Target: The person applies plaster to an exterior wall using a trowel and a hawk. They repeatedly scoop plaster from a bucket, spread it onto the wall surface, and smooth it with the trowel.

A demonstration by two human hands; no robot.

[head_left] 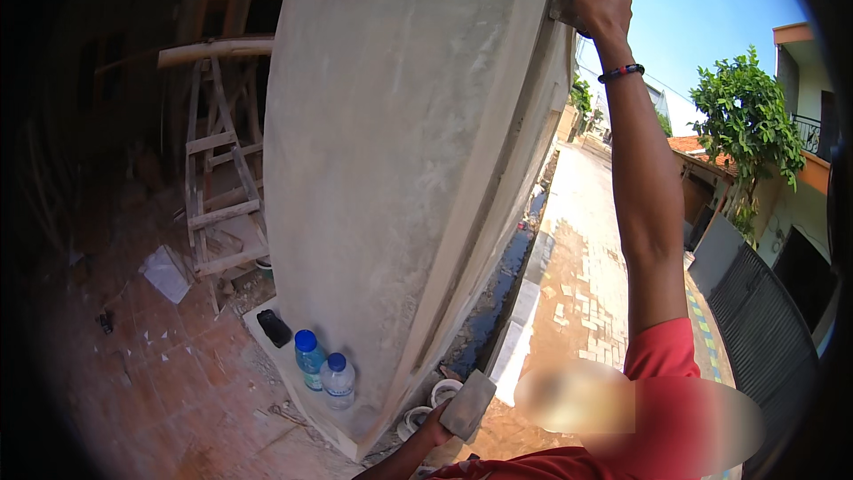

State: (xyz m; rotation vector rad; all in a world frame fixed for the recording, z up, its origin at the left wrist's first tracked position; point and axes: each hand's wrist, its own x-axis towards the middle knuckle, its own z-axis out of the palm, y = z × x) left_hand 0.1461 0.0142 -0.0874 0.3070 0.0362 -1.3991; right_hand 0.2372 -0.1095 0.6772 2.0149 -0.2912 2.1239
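Note:
Stretched up high at the upper right, my right hand (606, 2) is closed around a grey, cement-smeared trowel (565, 2). The trowel lies against the upper right edge of the tall plastered wall (382, 151); its far side is hidden. Low in the view, my left hand (434, 427) grips a flat grey rectangular board (468, 404) by its left side. The board is tilted and its upper face looks bare. Just behind it, close to the wall's foot, stand two pale buckets, one (444, 391) partly covered by the board and another (413, 420) beside my left hand.
Two blue-capped plastic bottles (308, 360) (338, 382) and a black object (274, 328) stand on the ledge at the wall's base. A wooden stepladder (222, 178) is at left. Right of the wall run a water-filled drain (498, 302) and a paved lane (582, 293).

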